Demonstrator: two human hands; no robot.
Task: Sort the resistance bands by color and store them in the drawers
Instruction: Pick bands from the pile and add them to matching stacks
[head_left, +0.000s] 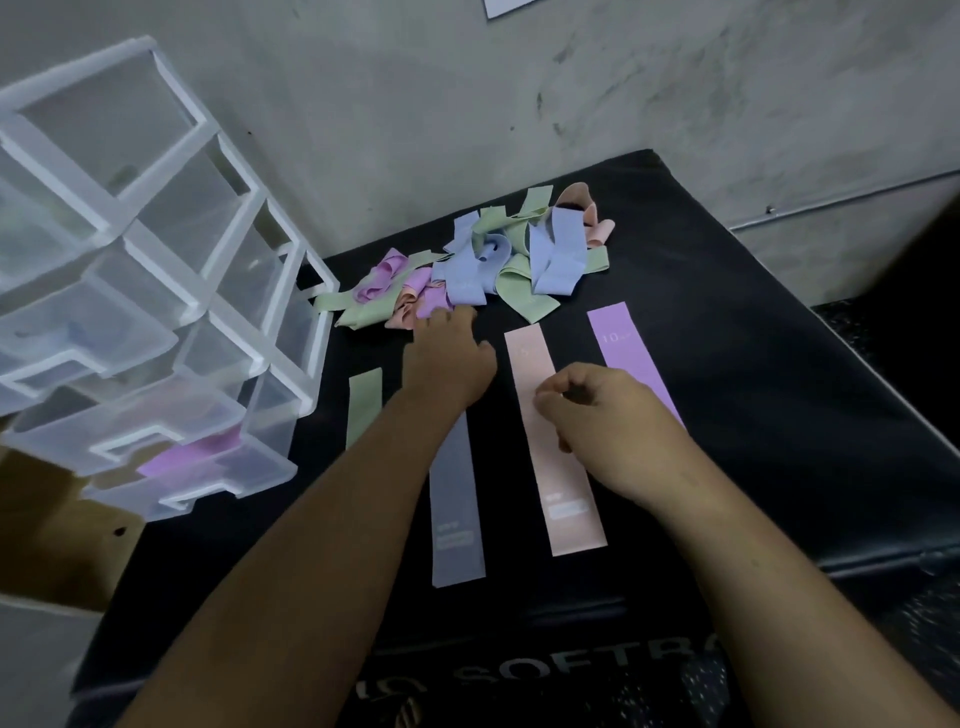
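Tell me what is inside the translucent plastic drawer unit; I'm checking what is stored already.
A flat purple resistance band shows in a low pulled-out drawer; frosted walls blur anything else inside.

On the black table a pile of tangled bands lies at 12 o'clock, and the left grip touches its near edge. Toward 6 o'clock, running from 9 to 3, lie a green band, blue band, pink band and purple band. The right grip is over the pink band with its fingers curled. Clear drawers stand at 9 o'clock, with a second purple band in the lowest.
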